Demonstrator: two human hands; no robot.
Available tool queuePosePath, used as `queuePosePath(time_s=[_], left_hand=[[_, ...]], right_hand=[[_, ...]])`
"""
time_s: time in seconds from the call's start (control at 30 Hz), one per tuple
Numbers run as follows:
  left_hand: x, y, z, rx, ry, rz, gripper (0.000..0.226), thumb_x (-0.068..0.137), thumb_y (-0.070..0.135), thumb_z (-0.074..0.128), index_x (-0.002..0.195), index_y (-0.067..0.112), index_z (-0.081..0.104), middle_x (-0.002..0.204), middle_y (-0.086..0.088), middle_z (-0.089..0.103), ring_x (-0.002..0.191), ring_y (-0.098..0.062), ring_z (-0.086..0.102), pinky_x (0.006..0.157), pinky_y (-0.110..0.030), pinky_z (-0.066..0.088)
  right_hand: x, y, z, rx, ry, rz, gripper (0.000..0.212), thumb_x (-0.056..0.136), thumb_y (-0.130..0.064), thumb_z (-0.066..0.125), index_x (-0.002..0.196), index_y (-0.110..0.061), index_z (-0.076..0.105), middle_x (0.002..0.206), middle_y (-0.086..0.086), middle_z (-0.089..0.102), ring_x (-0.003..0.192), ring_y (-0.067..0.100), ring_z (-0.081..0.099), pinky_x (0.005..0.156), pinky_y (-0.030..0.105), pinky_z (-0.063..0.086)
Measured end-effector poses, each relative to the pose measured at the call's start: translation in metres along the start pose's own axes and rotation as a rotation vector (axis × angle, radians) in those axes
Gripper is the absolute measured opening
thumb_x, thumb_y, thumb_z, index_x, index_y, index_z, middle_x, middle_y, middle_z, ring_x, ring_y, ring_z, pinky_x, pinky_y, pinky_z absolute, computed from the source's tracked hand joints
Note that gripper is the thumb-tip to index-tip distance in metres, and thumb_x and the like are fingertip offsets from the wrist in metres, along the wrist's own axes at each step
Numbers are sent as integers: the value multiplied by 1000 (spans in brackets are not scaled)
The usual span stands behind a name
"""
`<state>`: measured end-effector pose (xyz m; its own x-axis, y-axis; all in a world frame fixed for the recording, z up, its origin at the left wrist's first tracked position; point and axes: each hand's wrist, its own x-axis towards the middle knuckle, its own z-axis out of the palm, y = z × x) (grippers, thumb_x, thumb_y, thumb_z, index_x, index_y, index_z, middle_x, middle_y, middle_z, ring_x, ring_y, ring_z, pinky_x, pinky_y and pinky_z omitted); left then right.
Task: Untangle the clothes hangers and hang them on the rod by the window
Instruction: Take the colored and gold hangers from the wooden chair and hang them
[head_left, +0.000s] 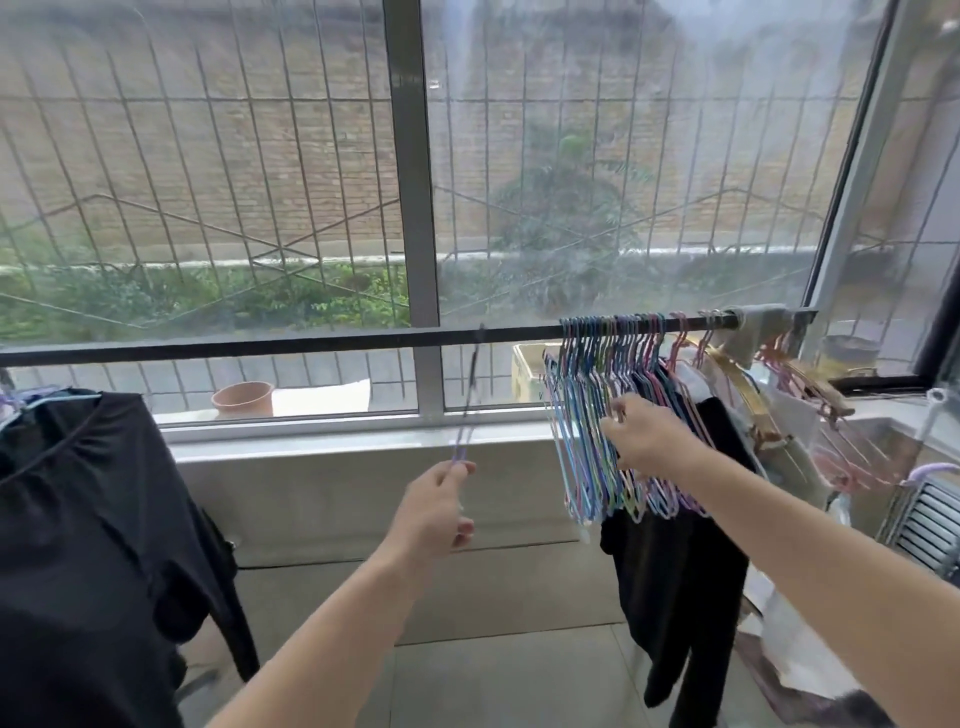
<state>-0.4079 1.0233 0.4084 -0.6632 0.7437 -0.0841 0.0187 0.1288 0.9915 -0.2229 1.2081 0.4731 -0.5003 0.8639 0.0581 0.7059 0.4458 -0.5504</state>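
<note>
I have a single hanger (470, 395) pinched at its lower end in my left hand (436, 512); its hook sits on the rod (311, 343) near the middle of the window, well apart from the rest. It shows edge-on and blurred, so I cannot tell its colour with any certainty, nor whether the hook is fully seated.

My right hand (641, 441) reaches into the bunch of hangers (608, 415) crowded together on the right part of the rod. The fingers curl in among the wires and seem to pinch one, but which one, and how firmly, I cannot tell.

By my judgement the task is well along: a great many pastel hangers already hang by their hooks in a tight row, and one is being set apart to the left. What is left appears to be the pink tangle (810, 374) at the far right end, beyond the rod's bracket, where several hangers lie crossed over one another and mixed with other clutter. Some in the main bunch may be interlocked too; they overlap too densely to say.

A black garment (675, 571) hangs behind and below the bunch and hides the lower ends of some hangers. Another dark garment (88, 519) on the near left is cut off by the edge of the view, and the rod's left end runs out of sight there. On the sill beyond the glass stands a terracotta pot (242, 398).
</note>
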Motion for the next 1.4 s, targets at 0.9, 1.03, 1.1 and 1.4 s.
queuePosePath(time_s=[0.9, 1.03, 1.1, 1.4], left_hand=[[79, 7, 175, 417, 19, -60, 58, 108, 42, 33, 160, 18, 23, 162, -6, 35, 138, -28, 45, 114, -41, 38], [57, 11, 171, 572, 121, -11, 58, 103, 39, 43, 155, 16, 32, 152, -17, 41, 138, -37, 40, 112, -46, 36], [42, 19, 171, 581, 160, 120, 49, 98, 28, 47, 146, 17, 45, 138, -16, 51, 127, -35, 47, 104, -43, 40], [-97, -58, 191, 433, -451, 205, 25, 91, 4, 52, 86, 21, 71, 69, -2, 66, 55, -14, 51, 44, -21, 37]], right_hand=[[-17, 117, -76, 81, -127, -79, 17, 105, -28, 49, 110, -18, 62, 99, 5, 68, 74, 13, 74, 70, 42, 63], [-35, 118, -75, 171, -117, -38, 18, 105, -24, 49, 113, -14, 62, 98, 9, 69, 74, 17, 74, 71, 39, 64], [-46, 118, -72, 231, -108, -2, 17, 105, -22, 49, 113, -15, 61, 98, 10, 70, 75, 18, 75, 69, 35, 64], [-189, 214, 48, 623, 18, 480, 16, 100, -15, 50, 95, -8, 63, 83, 9, 66, 56, 18, 63, 59, 31, 52]])
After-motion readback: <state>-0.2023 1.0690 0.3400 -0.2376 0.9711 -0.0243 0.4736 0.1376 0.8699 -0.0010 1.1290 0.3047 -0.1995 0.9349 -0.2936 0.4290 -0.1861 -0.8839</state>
